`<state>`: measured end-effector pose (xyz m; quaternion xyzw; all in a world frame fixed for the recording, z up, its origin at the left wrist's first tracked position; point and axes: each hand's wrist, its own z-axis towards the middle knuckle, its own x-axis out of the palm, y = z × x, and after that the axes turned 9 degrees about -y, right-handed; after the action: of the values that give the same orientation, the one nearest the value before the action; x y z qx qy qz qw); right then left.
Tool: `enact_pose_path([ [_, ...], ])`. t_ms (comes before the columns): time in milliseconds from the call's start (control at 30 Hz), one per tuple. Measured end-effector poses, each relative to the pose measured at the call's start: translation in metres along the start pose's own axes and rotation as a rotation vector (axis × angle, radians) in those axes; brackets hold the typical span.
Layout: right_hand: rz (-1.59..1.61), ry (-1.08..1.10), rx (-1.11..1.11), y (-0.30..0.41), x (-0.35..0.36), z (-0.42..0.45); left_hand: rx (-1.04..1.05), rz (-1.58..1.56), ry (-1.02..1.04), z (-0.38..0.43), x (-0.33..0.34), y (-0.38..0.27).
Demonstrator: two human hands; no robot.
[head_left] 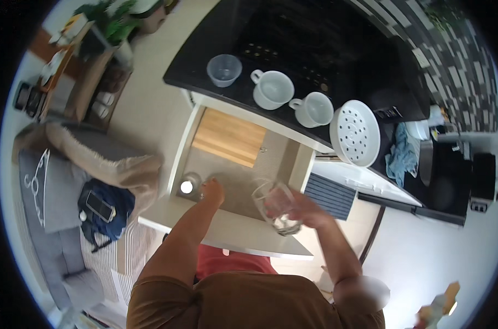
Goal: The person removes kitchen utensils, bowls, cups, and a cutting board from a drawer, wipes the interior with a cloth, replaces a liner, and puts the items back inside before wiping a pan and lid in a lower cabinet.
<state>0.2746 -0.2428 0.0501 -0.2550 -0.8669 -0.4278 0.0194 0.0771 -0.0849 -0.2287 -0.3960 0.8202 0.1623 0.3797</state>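
Tilted above the front right of an open drawer (236, 199), a clear drinking glass (288, 226) is gripped by my right hand (308, 210). My left hand (212, 191) reaches down inside the drawer at its front left, fingers curled and partly hidden from above. Just left of those fingers is a small round container (187, 186) with a bright white centre; whether they touch it cannot be told. A wooden cutting board (231, 137) lies at the back of the drawer.
Along the black countertop edge stand a clear cup (224, 70), two white mugs (273, 90) (314, 110) and a white perforated basket (355, 133). A blue cloth (401, 154) lies by the sink. The drawer front (253, 234) is close to my body.
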Motion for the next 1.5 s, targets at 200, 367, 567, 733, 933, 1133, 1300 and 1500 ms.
enact_pose_path([
  [200,0.050,-0.450,-0.766,0.147,-0.014,-0.012,0.060,0.238,0.243,0.015,-0.020,-0.022],
  [367,-0.350,-0.967,-1.083,0.207,-0.056,0.092,-0.024,0.188,0.381,0.042,-0.019,-0.007],
  [567,-0.486,-1.238,-1.051,0.221,-0.094,0.154,0.355,-0.597,0.740,0.012,-0.103,0.015],
  [733,-0.451,-1.235,-0.980,0.223,-0.105,0.167,0.645,-1.365,0.959,-0.057,-0.265,0.052],
  [933,-0.467,-1.246,-0.962,0.216,-0.114,0.161,1.190,-1.566,-0.037,-0.032,-0.429,0.029],
  [1133,-0.535,-1.084,-1.176,0.154,-0.004,0.078,0.907,-1.353,-0.511,0.020,-0.495,-0.038],
  [1300,-0.761,-0.586,-0.643,-0.004,0.065,0.098,1.188,-1.283,-0.593,0.070,-0.493,-0.091],
  [1500,0.002,-0.304,0.716,-0.156,0.112,0.239,1.109,-1.052,-0.770,0.079,-0.481,-0.110],
])
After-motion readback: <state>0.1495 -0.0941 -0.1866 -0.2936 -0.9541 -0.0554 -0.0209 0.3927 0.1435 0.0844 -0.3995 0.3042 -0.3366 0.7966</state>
